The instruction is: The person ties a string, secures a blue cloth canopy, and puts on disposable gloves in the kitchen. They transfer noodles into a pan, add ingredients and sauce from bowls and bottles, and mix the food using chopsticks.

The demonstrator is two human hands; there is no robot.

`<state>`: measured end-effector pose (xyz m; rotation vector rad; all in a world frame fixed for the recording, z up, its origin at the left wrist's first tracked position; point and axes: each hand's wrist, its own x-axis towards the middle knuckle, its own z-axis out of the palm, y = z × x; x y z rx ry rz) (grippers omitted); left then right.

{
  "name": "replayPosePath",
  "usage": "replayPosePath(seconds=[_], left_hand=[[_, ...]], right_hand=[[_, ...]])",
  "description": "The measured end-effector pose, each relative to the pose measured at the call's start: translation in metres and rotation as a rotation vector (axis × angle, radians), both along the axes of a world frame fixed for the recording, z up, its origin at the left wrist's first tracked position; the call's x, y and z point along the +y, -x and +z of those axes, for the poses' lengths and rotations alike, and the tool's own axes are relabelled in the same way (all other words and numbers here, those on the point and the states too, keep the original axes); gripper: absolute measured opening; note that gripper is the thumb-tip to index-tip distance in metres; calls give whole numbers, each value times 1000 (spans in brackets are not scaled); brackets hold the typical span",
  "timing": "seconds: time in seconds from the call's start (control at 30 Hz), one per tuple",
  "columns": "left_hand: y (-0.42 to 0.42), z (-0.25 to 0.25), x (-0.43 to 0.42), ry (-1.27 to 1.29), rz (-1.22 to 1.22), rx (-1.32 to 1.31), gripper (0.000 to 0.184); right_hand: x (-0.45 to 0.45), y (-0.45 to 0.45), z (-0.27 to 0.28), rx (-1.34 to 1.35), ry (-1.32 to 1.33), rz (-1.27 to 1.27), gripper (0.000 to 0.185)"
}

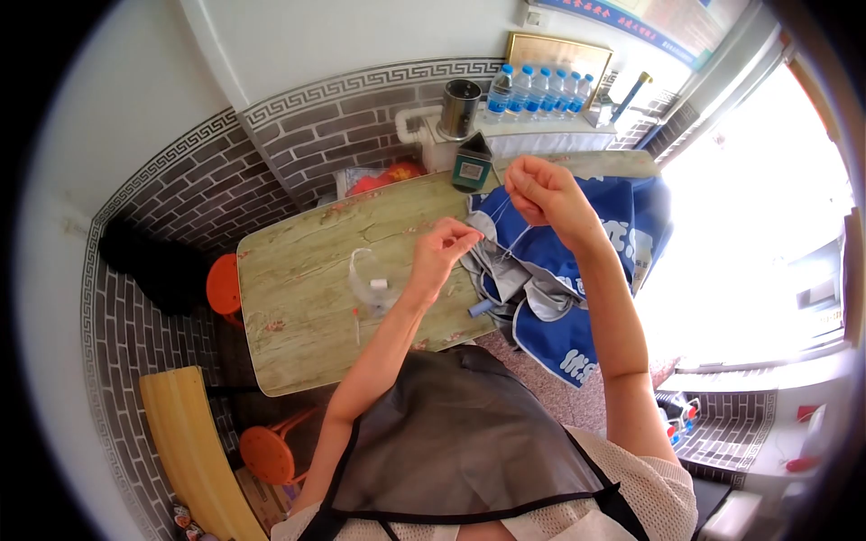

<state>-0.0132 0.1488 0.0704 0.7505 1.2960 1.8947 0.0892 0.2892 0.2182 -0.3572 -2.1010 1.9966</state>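
Note:
My left hand (442,255) is raised over the table, thumb and fingertips pinched together; what lies between them is too small to make out. Higher and to the right, my right hand (547,200) is closed, with thin white thread (516,242) hanging near its fingers. Behind and below the hands, a blue cloth (564,239) with white lettering and a grey lining (541,298) lies bunched over the table's right end and hangs off the edge. A white thread spool (379,284) rests beside a clear plastic bag (363,270), left of my left forearm.
The green marbled table (302,270) carries a dark green box (472,164) at its back edge. Beyond stand several water bottles (532,95) and a metal canister (460,108) on a ledge. Orange stools (268,453) and a wooden bench (191,451) are at left.

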Motion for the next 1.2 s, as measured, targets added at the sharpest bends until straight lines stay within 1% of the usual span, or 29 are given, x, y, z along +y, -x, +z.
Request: replayPosePath(seconds=[0.2, 0.27, 0.37, 0.8, 0.87, 1.0, 1.17, 1.2], left_hand=[[2, -9, 2, 8, 19, 149, 8], [-1, -5, 4, -77, -60, -39, 10], [-2, -2, 4, -63, -104, -115, 12], [-3, -6, -1, 8, -161, -113, 14], [-3, -9, -2, 24, -178, -74, 16], [-1, -14, -4, 50, -191, -78, 15], [-2, -18, -6, 1, -253, -246, 14], [-2, -17, -7, 1, -253, -246, 14]], right_hand=[[-1, 3, 5, 17, -25, 4, 25], [-2, 4, 7, 16, -21, 11, 25], [-2, 5, 8, 17, -10, 17, 25], [-3, 8, 10, 11, -14, -8, 26], [-3, 8, 10, 12, -13, -6, 26], [-2, 8, 9, 28, -4, -2, 26], [0, 7, 10, 16, 0, -3, 26], [0, 7, 10, 13, 0, -6, 26]])
